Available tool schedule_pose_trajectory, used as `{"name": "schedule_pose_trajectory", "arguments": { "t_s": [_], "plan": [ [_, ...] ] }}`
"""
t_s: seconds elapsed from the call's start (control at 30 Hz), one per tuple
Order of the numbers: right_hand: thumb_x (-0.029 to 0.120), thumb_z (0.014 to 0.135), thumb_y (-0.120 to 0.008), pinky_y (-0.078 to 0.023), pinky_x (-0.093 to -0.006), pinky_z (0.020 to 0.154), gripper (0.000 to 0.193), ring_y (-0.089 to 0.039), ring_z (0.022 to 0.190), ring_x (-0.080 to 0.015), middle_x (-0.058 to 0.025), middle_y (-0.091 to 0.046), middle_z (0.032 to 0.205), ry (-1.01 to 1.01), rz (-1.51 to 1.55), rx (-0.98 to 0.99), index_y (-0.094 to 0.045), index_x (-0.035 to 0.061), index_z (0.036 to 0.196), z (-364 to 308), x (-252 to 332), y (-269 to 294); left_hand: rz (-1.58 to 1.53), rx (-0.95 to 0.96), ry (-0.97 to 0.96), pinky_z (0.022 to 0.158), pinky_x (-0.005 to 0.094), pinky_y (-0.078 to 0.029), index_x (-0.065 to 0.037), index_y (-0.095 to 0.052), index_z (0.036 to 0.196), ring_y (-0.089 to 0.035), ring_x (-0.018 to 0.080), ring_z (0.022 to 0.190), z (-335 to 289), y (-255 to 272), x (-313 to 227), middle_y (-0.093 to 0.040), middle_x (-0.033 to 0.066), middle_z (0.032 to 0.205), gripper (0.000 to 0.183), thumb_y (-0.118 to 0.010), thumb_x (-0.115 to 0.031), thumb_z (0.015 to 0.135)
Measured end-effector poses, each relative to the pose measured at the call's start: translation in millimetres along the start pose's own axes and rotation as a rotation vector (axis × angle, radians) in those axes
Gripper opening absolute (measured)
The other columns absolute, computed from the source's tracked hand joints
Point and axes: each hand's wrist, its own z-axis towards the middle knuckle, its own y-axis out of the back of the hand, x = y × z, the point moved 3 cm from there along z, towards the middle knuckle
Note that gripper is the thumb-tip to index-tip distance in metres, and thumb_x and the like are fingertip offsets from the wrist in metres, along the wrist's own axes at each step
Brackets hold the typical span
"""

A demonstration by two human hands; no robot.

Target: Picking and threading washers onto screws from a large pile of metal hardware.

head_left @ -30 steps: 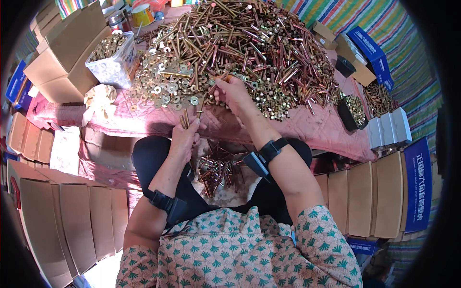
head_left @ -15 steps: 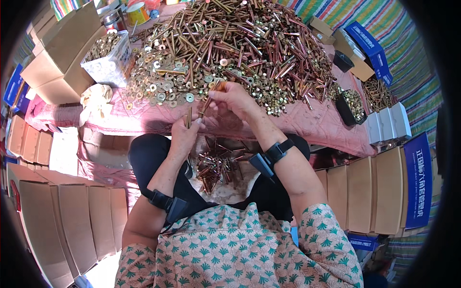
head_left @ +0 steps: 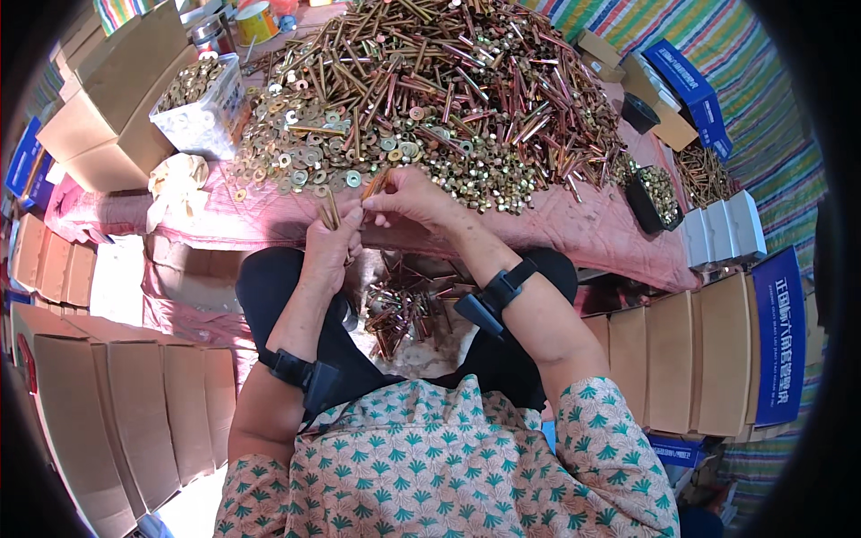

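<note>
My left hand (head_left: 330,249) is closed around a couple of brass-coloured bolts (head_left: 330,208), which stick up past the thumb. Close against it, the fingers of my right hand (head_left: 414,199) pinch more bolts (head_left: 376,184); how many is hidden. The fingertips of both hands meet or nearly meet over the front edge of the pink-covered table (head_left: 574,224). Just beyond them lie loose washers (head_left: 309,157) on the left and small nuts (head_left: 484,179) on the right. A tall heap of bolts (head_left: 430,63) rises behind.
A clear plastic tub (head_left: 202,125) of washers and an open carton (head_left: 117,134) stand at the left. Black bins (head_left: 650,211) with nuts sit at the right. More bolts (head_left: 408,314) lie below, between my knees. Rows of cardboard boxes (head_left: 134,403) flank me on both sides.
Both hands have shifted a little left and closer together. The bolts in my left hand now lean to the left, and my right hand has come lower, beside the left thumb.
</note>
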Motion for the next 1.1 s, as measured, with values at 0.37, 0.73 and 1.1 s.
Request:
{"name": "schedule_pose_trajectory", "arguments": {
  "t_s": [0.37,0.73,1.1],
  "plan": [
    [0.009,0.083,-0.065,-0.052,-0.0299,0.058,0.013,-0.066,0.063,-0.0155,-0.0087,-0.066,0.068,0.114,-0.401,-0.515,-0.067,-0.0009,0.091,-9,8,51,-0.203,-0.113,0.041,0.046,0.0214,-0.034,-0.002,-0.056,0.118,-0.041,0.0048,0.053,10,19,10,-0.064,0.0046,0.089,0.028,-0.062,-0.012,0.092],
    [0.003,0.077,-0.06,-0.053,-0.0447,0.065,0.006,-0.066,0.072,-0.0325,-0.0154,-0.062,0.082,0.464,-1.342,-0.511,-0.065,0.0056,0.078,-8,-8,30,-0.215,-0.085,0.042,0.048,0.0219,-0.036,0.001,-0.052,0.121,-0.042,0.0053,0.053,7,13,10,-0.065,0.0078,0.089,0.039,-0.068,-0.01,0.087],
    [0.012,0.089,-0.065,-0.047,-0.0234,0.06,0.018,-0.058,0.069,-0.0094,-0.0016,-0.063,0.083,0.26,-0.113,-0.427,-0.063,0.0015,0.103,-7,-13,47,-0.158,-0.012,0.089,0.048,0.021,-0.037,0.001,-0.053,0.12,-0.043,0.0052,0.053,2,3,7,-0.066,0.0087,0.09,0.039,-0.069,-0.01,0.087]
  ]
}}
